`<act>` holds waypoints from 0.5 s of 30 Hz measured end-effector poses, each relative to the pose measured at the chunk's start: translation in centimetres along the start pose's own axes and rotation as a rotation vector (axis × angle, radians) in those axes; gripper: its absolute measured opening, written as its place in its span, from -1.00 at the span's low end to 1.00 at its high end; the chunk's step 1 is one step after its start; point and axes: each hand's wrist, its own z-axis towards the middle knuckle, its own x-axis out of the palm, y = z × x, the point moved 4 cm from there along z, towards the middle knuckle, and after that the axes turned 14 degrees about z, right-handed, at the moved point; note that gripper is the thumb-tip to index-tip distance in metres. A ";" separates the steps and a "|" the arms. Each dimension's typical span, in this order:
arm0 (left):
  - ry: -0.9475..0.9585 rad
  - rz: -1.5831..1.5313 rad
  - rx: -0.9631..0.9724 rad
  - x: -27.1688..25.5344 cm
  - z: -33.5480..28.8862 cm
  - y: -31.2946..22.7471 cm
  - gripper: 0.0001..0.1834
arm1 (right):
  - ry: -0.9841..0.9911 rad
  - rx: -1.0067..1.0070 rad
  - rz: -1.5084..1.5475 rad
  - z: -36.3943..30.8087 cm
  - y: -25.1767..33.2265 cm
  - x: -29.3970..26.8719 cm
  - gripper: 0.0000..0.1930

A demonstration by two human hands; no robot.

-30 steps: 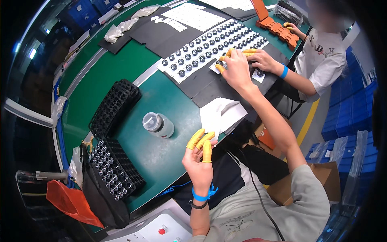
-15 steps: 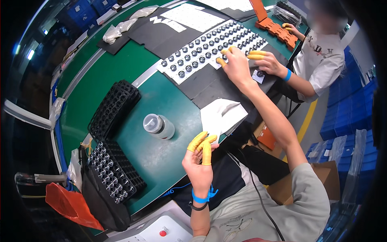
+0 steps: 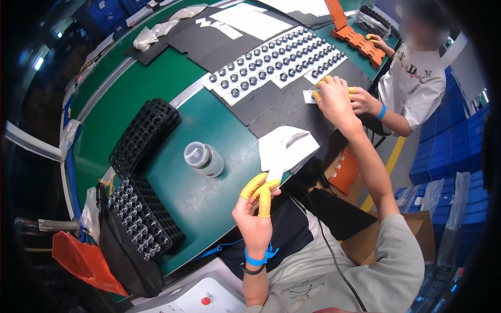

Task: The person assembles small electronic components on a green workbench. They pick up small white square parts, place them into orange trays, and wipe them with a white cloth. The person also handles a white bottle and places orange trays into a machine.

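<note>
My left hand (image 3: 253,219), with yellow finger cots, is raised by the table's near edge. Its fingertips are pinched together beside a folded white sheet (image 3: 288,148); what they hold is hidden. My right hand (image 3: 338,104), also in yellow cots, is stretched out to the far right. Its thumb and fingers close on a small white card (image 3: 308,97), mostly covered by the hand. Right beside it, touching or nearly so, is a co-worker's hand (image 3: 364,101) with yellow cots. Beyond lie white sheets (image 3: 213,86) bearing rows of round black parts (image 3: 252,81).
A clear lidded jar (image 3: 211,166) stands on the green table (image 3: 193,125). To its left are a black tray (image 3: 148,130) and another tray with shiny round parts (image 3: 136,219). Orange interlocking panels (image 3: 360,44) lie far right. A co-worker (image 3: 417,78) sits there.
My right hand has moved right and nearer, from the rows of black parts to the white card by the co-worker's hand. My left hand stays nearly in place.
</note>
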 end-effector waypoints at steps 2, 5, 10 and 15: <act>-0.002 -0.001 0.007 0.0 0.0 0.0 -0.67 | -0.005 -0.012 -0.004 -0.1 0.3 0.2 -0.78; 0.010 -0.001 0.017 0.2 0.0 -0.1 -0.67 | 0.002 -0.029 -0.020 -0.4 0.6 0.4 -0.77; 0.007 0.025 0.017 0.2 -0.4 -0.8 -0.65 | -0.156 -0.100 0.205 -1.3 3.8 -2.6 -0.76; 0.132 -0.335 0.000 0.2 -0.1 -0.3 -0.46 | 0.161 -0.416 1.038 -5.0 12.9 -6.9 -0.64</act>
